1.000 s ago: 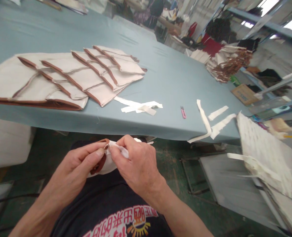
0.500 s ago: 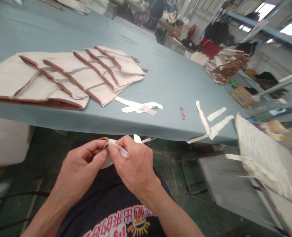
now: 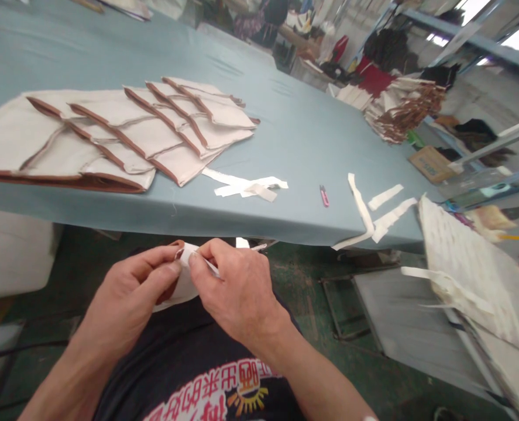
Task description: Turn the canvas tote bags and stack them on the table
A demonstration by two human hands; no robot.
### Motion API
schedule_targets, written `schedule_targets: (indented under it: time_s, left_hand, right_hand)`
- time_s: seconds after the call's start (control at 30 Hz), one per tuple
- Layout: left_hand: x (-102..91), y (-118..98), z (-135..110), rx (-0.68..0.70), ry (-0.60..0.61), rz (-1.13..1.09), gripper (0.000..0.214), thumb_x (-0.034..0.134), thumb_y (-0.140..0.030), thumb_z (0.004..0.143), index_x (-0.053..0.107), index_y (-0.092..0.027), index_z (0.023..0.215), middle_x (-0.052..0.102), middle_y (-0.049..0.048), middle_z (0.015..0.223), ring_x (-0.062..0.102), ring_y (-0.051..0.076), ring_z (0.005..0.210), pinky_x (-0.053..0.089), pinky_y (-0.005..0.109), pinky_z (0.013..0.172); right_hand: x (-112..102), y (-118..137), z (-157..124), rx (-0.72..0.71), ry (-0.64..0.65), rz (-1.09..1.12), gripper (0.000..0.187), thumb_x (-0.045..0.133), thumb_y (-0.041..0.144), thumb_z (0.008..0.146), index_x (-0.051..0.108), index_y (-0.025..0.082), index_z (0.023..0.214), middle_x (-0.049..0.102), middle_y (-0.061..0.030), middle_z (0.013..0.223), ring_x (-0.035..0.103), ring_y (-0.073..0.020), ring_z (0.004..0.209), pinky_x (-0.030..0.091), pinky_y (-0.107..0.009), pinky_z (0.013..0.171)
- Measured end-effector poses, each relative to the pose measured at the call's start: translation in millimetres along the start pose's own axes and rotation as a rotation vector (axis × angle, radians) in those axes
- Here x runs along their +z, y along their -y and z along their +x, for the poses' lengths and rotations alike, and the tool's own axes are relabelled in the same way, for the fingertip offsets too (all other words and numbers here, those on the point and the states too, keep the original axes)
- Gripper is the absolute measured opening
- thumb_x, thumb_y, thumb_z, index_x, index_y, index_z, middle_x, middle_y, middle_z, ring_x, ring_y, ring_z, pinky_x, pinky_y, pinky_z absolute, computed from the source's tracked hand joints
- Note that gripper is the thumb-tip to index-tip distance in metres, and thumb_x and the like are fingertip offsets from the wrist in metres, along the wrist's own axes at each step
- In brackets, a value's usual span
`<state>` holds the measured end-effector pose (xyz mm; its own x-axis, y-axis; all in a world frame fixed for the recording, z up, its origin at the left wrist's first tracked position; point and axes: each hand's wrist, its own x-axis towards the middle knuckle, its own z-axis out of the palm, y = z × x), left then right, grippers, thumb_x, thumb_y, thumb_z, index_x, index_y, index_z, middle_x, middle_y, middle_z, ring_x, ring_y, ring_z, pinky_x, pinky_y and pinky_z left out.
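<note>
Low in front of my lap, both hands work on a cream fabric piece with brown edging (image 3: 182, 287). My left hand (image 3: 130, 295) pinches its brown-edged corner between thumb and fingers. My right hand (image 3: 237, 292) is closed on a white strip (image 3: 189, 250) at the same corner, its thumb pressing the strip near the edge. The strip's white end (image 3: 242, 242) seems to show beyond my right knuckles. Much of the piece is hidden behind the hands. Overlapping cream fabric pouches with brown trim (image 3: 143, 137) lie on the blue-covered table (image 3: 294, 117) ahead.
White strips (image 3: 253, 188) lie near the table's front edge, beside pink thread snips (image 3: 324, 196). More strips (image 3: 393, 221) lie at the right corner. A pale board (image 3: 465, 263) leans at the right. A bundle of brown-edged fabric (image 3: 404, 111) and a cardboard box (image 3: 432, 164) are farther back.
Both hands have shifted slightly left with the fabric piece. The left hand has tilted, showing more of the piece below the fingers, and more white strip shows at the corner.
</note>
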<state>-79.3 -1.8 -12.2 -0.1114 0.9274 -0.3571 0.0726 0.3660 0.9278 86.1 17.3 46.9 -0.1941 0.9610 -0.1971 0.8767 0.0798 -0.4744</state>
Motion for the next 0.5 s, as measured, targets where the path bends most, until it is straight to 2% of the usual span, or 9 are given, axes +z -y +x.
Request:
schedule_targets:
  time_s: [0.07,0.17,0.23,0.37,0.5]
  left_hand:
    - [-4.6,6,2,-0.02,0.062,-0.038,0.041,0.083,-0.044,0.077,0.091,-0.018,0.107,0.06,-0.0062,0.06,0.045,0.014,0.057,0.037,0.025,0.053]
    - [-7.6,11,3,-0.024,0.072,-0.092,0.036,0.084,-0.043,0.078,0.092,-0.021,0.106,0.065,-0.005,0.064,0.047,0.014,0.06,0.039,0.024,0.056]
    - [-6.7,10,3,-0.029,0.069,-0.118,0.036,0.086,-0.04,0.076,0.091,-0.021,0.105,0.071,-0.0041,0.069,0.05,0.014,0.061,0.041,0.024,0.057]
    - [-1.5,2,2,-0.039,0.045,-0.132,0.041,0.091,-0.037,0.066,0.09,-0.021,0.104,0.084,0.0013,0.083,0.069,0.02,0.075,0.054,0.026,0.069]
    - [3.3,-4,2,-0.042,-0.001,-0.086,0.042,0.092,-0.045,0.063,0.088,-0.019,0.096,0.088,0.0061,0.088,0.074,0.023,0.079,0.059,0.029,0.073]
  right_hand:
    - [1,-1,0,-0.001,-0.002,0.016,0.022,0.066,0.037,0.111,0.082,0.026,0.101,0.09,-0.0035,0.098,0.084,-0.0251,0.096,0.033,-0.033,0.069]
    - [2,-2,0,0.007,-0.014,0.025,0.023,0.067,0.037,0.111,0.083,0.026,0.1,0.089,-0.0038,0.096,0.083,-0.025,0.093,0.033,-0.033,0.069]
    - [2,-2,-1,0.014,-0.022,0.03,0.022,0.068,0.037,0.11,0.082,0.025,0.098,0.089,-0.0042,0.094,0.082,-0.0248,0.09,0.032,-0.033,0.068]
    - [3,-2,-1,0.008,-0.041,0.062,0.021,0.069,0.035,0.108,0.082,0.024,0.097,0.088,-0.0042,0.09,0.08,-0.0226,0.084,0.033,-0.032,0.067]
    - [4,-3,-2,0.011,-0.042,0.081,0.02,0.069,0.035,0.108,0.082,0.024,0.098,0.088,-0.005,0.091,0.08,-0.0222,0.084,0.035,-0.032,0.068]
